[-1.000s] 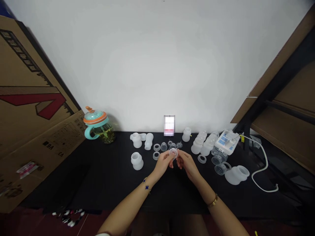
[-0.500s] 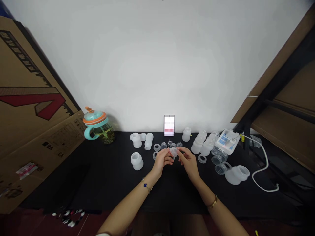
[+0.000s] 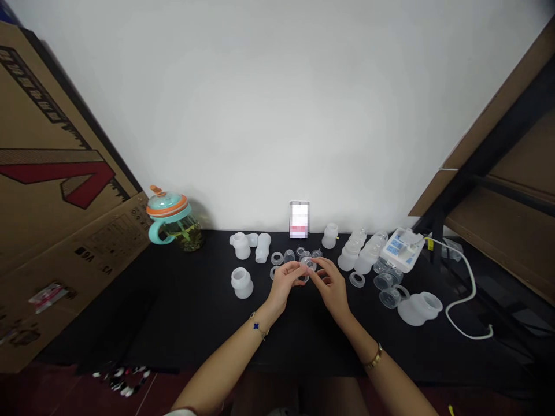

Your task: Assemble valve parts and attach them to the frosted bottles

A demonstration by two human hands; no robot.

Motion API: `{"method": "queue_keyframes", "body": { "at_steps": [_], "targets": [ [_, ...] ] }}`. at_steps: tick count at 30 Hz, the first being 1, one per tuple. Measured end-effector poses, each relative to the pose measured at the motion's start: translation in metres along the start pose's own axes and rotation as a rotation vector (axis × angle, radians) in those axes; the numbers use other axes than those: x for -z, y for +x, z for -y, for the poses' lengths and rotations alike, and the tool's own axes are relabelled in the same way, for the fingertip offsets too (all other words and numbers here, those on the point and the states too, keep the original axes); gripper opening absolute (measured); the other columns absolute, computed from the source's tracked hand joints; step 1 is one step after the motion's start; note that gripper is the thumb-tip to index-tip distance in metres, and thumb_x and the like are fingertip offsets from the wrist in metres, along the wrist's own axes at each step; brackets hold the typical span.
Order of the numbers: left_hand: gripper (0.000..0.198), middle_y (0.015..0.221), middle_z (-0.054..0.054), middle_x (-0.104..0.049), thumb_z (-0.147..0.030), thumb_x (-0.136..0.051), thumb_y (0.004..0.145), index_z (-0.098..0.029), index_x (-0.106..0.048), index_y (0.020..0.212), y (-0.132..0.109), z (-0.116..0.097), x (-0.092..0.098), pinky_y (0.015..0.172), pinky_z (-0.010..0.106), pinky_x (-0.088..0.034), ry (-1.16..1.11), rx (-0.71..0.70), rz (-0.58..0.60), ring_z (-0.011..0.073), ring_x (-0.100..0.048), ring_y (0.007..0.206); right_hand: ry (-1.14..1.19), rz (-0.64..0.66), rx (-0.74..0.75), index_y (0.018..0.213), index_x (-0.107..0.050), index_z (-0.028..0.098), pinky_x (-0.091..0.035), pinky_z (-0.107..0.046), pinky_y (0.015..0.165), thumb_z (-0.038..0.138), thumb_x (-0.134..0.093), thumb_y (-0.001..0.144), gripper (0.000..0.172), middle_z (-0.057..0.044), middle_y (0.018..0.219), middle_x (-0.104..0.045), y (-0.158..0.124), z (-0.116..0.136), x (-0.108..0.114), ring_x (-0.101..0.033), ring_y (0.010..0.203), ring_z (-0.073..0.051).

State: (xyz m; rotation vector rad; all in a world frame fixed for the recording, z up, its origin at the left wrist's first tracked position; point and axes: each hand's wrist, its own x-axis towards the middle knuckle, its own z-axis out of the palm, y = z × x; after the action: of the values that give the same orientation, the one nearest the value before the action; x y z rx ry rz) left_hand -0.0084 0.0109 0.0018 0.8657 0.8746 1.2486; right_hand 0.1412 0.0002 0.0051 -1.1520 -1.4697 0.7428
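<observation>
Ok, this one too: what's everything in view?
table: one, black, below
clear part: one, translucent, centre
frosted bottles: several, white, across table
rings: several, whitish, centre, right
clear cups: several, transparent, centre, right
lidded mug: one, teal-orange, left
blurred panel: one, white-pink, at wall
device: one, white-blue, right
cable: one, white, right
wall: one, white, behind
cardboard: several pieces, brown, both sides
frame: one, black, right
floor: one, red, bottom
beads: several, black and white, lower left
bracelets: two, gold-coloured, one per wrist
left hand: one, bare, at clear part
right hand: one, bare, at clear part
</observation>
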Motion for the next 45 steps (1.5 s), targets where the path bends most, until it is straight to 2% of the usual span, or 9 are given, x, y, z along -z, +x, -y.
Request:
{"method": "queue_keyframes", "body": {
  "at_steps": [7, 12, 15, 19, 27, 34, 45],
  "targets": [
    [0.030, 0.087, 0.007, -0.076, -0.038, -0.085, 0.070, -0.015, -0.076, 0.087, 0.003, 0.003, 0.001, 0.062, 0.021, -0.054, 0.013, -0.013, -0.022, 0.0185, -0.070, 0.082, 0.021, -0.024, 0.007, 0.112, -0.071, 0.024, -0.054, -0.026, 0.055, 0.046, -0.069, 0.086, 0.034, -0.011, 0.122, -0.065, 0.001, 0.000, -0.001, -0.067, 0.083, -0.020],
    [0.032, 0.089, 0.007, -0.076, -0.036, -0.087, 0.068, -0.015, -0.076, 0.090, 0.002, 0.001, 0.001, 0.064, 0.022, -0.053, 0.016, 0.018, -0.024, 0.0190, -0.070, 0.083, 0.036, -0.014, 0.026, 0.115, -0.074, 0.026, -0.060, -0.029, 0.059, 0.046, -0.065, 0.089, 0.034, -0.011, 0.129, -0.065, 0.000, -0.006, -0.001, -0.068, 0.089, -0.022],
    [0.034, 0.095, 0.008, -0.077, -0.034, -0.088, 0.066, -0.016, -0.076, 0.093, 0.001, 0.001, 0.002, 0.067, 0.022, -0.053, -0.020, 0.061, -0.023, 0.0184, -0.070, 0.085, 0.033, -0.003, 0.040, 0.116, -0.075, 0.027, -0.061, -0.030, 0.064, 0.045, -0.064, 0.091, 0.033, -0.010, 0.133, -0.064, -0.001, -0.009, -0.001, -0.069, 0.100, -0.025],
    [0.031, 0.092, 0.006, -0.075, -0.029, -0.089, 0.064, -0.016, -0.075, 0.088, 0.002, 0.002, 0.002, 0.068, 0.022, -0.052, -0.091, 0.093, 0.005, 0.0169, -0.069, 0.085, 0.004, 0.001, 0.067, 0.115, -0.076, 0.029, -0.061, -0.032, 0.069, 0.041, -0.063, 0.092, 0.029, -0.010, 0.131, -0.067, -0.001, -0.010, -0.001, -0.067, 0.111, -0.028],
    [0.032, 0.088, 0.006, -0.073, -0.032, -0.090, 0.063, -0.015, -0.074, 0.086, 0.004, 0.002, 0.002, 0.071, 0.025, -0.052, -0.116, 0.114, 0.015, 0.0169, -0.067, 0.082, -0.028, -0.009, 0.130, 0.116, -0.075, 0.030, -0.059, -0.043, 0.090, 0.038, -0.060, 0.094, 0.028, -0.007, 0.130, -0.069, -0.001, -0.008, 0.000, -0.068, 0.112, -0.028],
    [0.027, 0.081, 0.003, -0.072, -0.029, -0.090, 0.062, -0.015, -0.075, 0.079, 0.003, -0.004, 0.002, 0.067, 0.022, -0.049, -0.073, 0.104, 0.016, 0.0123, -0.064, 0.073, -0.002, -0.028, 0.080, 0.119, -0.073, 0.029, -0.061, -0.037, 0.079, 0.039, -0.062, 0.093, 0.030, -0.007, 0.129, -0.070, -0.002, -0.007, -0.001, -0.065, 0.120, -0.029],
    [0.024, 0.079, 0.003, -0.070, -0.028, -0.089, 0.063, -0.014, -0.077, 0.078, 0.005, -0.004, 0.003, 0.064, 0.021, -0.048, -0.041, 0.095, 0.050, 0.0103, -0.061, 0.069, 0.046, -0.027, 0.091, 0.107, -0.077, 0.029, -0.058, -0.037, 0.079, 0.038, -0.064, 0.092, 0.022, -0.008, 0.124, -0.072, -0.002, -0.005, 0.001, -0.066, 0.116, -0.029]
  ]
}}
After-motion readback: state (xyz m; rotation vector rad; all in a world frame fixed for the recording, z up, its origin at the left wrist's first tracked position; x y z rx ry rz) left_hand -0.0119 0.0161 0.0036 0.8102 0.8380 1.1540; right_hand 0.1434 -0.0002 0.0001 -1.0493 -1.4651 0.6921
